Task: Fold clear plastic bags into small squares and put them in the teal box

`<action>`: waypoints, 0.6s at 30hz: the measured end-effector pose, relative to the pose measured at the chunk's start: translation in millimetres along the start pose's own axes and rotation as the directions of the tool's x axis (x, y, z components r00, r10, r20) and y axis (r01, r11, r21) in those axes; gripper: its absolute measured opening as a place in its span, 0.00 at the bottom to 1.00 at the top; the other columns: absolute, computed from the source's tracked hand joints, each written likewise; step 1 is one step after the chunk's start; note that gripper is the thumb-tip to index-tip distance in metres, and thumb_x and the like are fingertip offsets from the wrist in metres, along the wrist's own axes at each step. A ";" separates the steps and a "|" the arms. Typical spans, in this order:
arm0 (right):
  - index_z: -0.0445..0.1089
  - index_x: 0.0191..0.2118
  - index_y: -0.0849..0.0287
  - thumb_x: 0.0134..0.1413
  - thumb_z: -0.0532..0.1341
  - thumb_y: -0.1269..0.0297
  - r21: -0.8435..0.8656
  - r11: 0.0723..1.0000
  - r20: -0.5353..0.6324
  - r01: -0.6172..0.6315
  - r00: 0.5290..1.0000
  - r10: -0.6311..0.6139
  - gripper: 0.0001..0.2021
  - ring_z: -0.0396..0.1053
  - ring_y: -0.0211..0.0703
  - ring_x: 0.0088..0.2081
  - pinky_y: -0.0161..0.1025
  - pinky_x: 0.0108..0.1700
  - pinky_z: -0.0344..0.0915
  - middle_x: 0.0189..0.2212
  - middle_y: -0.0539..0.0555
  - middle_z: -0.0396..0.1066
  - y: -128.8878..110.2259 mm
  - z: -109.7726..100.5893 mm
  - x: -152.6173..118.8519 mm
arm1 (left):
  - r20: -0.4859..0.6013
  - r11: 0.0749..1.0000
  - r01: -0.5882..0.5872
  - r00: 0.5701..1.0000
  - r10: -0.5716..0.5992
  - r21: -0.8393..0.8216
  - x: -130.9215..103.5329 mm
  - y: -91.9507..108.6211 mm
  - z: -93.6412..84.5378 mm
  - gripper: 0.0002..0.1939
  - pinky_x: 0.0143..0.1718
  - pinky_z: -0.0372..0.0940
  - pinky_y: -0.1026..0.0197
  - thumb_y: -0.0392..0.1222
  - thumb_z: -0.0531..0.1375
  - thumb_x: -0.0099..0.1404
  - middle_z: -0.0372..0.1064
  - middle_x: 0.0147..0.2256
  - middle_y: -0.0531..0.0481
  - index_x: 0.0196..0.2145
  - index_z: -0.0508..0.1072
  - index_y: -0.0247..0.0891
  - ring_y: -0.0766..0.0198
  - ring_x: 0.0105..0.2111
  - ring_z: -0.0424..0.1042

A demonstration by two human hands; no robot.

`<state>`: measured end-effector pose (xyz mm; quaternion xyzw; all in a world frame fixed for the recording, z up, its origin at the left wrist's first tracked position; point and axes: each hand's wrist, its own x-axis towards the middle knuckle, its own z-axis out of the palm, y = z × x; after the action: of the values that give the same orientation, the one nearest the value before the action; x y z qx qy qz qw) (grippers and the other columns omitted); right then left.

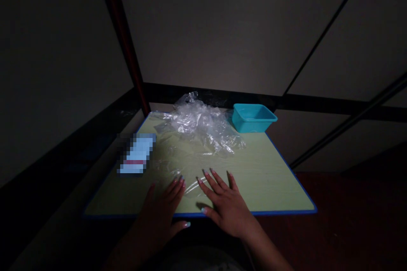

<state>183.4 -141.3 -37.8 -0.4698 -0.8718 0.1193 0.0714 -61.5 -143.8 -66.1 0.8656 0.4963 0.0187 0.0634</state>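
My left hand (162,207) lies palm down at the table's front edge, fingers stretched forward and thumb out to the side. To its right, my right hand (224,203) rests with fingers spread. Under and between the fingertips is a flat piece of clear plastic film (194,185), faintly glinting. Neither hand grips anything. Farther back, a crumpled heap of clear plastic bags or film (200,120) covers the rear middle of the table. Whether the flat piece joins that heap, I cannot tell.
The small pale green table (273,178) has a blue edge. An open turquoise plastic basin (252,125) stands at its back right corner. At the left lies a blurred, bright phone-like screen (137,154). Wall panels (216,29) rise behind the table.
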 end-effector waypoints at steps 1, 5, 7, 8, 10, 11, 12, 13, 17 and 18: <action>0.41 0.67 0.46 0.62 0.50 0.48 0.000 1.000 -0.002 -0.001 1.000 0.001 0.31 0.36 0.55 0.67 0.69 0.61 0.30 0.67 0.53 0.37 0.1 0.3 -0.2 | -0.003 1.000 -0.002 1.000 0.002 0.001 0.2 0.3 -0.2 0.40 0.62 0.36 0.36 0.55 0.56 0.60 0.45 0.64 0.41 0.66 0.48 0.43 0.47 0.64 0.48; 0.41 0.67 0.46 0.62 0.50 0.48 0.002 1.000 -0.017 0.001 1.000 -0.001 0.31 0.37 0.55 0.67 0.68 0.62 0.30 0.67 0.53 0.38 0.7 1.4 -0.7 | -0.003 1.000 -0.017 1.000 0.017 -0.005 -0.2 0.8 -0.6 0.40 0.61 0.37 0.35 0.55 0.56 0.61 0.45 0.64 0.40 0.66 0.48 0.41 0.46 0.63 0.49; 0.40 0.67 0.46 0.62 0.50 0.49 0.003 1.000 -0.018 0.005 1.000 -0.005 0.31 0.37 0.55 0.67 0.68 0.62 0.29 0.67 0.54 0.37 0.9 1.8 -0.5 | -0.013 1.000 -0.021 1.000 0.021 -0.006 -0.8 0.6 0.1 0.40 0.62 0.37 0.36 0.55 0.56 0.60 0.46 0.64 0.40 0.66 0.49 0.41 0.46 0.63 0.50; 0.40 0.67 0.46 0.62 0.50 0.49 0.003 1.000 -0.014 0.005 1.000 -0.005 0.31 0.37 0.55 0.67 0.68 0.62 0.29 0.67 0.54 0.37 0.9 1.9 -0.3 | -0.022 1.000 -0.018 1.000 0.018 -0.005 -1.1 0.5 0.7 0.40 0.62 0.36 0.37 0.55 0.56 0.60 0.46 0.64 0.40 0.66 0.48 0.41 0.47 0.63 0.50; 0.39 0.67 0.46 0.62 0.50 0.48 0.004 1.000 -0.007 0.002 1.000 -0.002 0.31 0.36 0.55 0.67 0.69 0.61 0.29 0.67 0.53 0.36 0.9 1.8 0.2 | -0.034 1.000 -0.010 0.999 0.010 -0.004 -1.5 0.1 1.8 0.41 0.62 0.36 0.37 0.55 0.56 0.60 0.45 0.64 0.41 0.66 0.47 0.41 0.47 0.63 0.49; 0.39 0.67 0.45 0.62 0.49 0.48 0.004 1.000 -0.005 -0.001 1.000 0.001 0.31 0.36 0.55 0.67 0.69 0.61 0.29 0.67 0.53 0.36 0.9 1.7 0.4 | -0.032 1.000 -0.006 0.999 0.006 -0.006 -1.6 -0.1 2.3 0.41 0.62 0.36 0.37 0.55 0.56 0.60 0.45 0.64 0.41 0.66 0.46 0.42 0.47 0.64 0.49; 0.39 0.67 0.45 0.62 0.49 0.47 0.004 1.000 -0.005 -0.003 1.000 0.003 0.31 0.36 0.54 0.67 0.69 0.61 0.29 0.67 0.52 0.36 0.9 1.5 0.6 | -0.025 1.000 -0.005 1.000 0.005 -0.009 -1.5 -0.3 2.6 0.42 0.62 0.35 0.36 0.55 0.57 0.60 0.45 0.64 0.41 0.66 0.45 0.42 0.46 0.64 0.48; 0.39 0.67 0.44 0.62 0.49 0.46 0.004 1.000 -0.005 -0.004 1.000 0.004 0.31 0.35 0.54 0.67 0.69 0.61 0.29 0.67 0.52 0.36 0.8 1.4 0.7 | -0.014 1.000 -0.007 1.000 0.007 -0.015 -1.4 -0.5 2.8 0.42 0.62 0.35 0.35 0.55 0.57 0.60 0.44 0.65 0.41 0.66 0.45 0.42 0.46 0.64 0.48; 0.38 0.67 0.44 0.62 0.48 0.46 0.006 1.000 -0.006 -0.002 1.000 0.002 0.31 0.35 0.53 0.67 0.68 0.62 0.29 0.67 0.52 0.36 0.5 1.1 0.2 | 0.006 1.000 -0.006 1.000 0.006 -0.029 -1.2 -1.4 3.3 0.43 0.60 0.35 0.32 0.54 0.57 0.60 0.43 0.65 0.41 0.67 0.43 0.42 0.45 0.64 0.48; 0.38 0.67 0.44 0.63 0.48 0.46 0.006 1.000 -0.008 -0.002 1.000 0.002 0.31 0.35 0.53 0.67 0.68 0.62 0.28 0.67 0.52 0.36 0.4 1.2 0.0 | 0.004 1.000 -0.009 1.000 0.009 -0.028 -1.2 -1.7 3.5 0.43 0.60 0.35 0.32 0.54 0.57 0.60 0.43 0.65 0.41 0.67 0.43 0.41 0.45 0.64 0.48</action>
<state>183.4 -141.3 -39.1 -0.4707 -0.8707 0.1201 0.0762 -63.3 -144.3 -69.8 0.8668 0.4921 0.0243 0.0765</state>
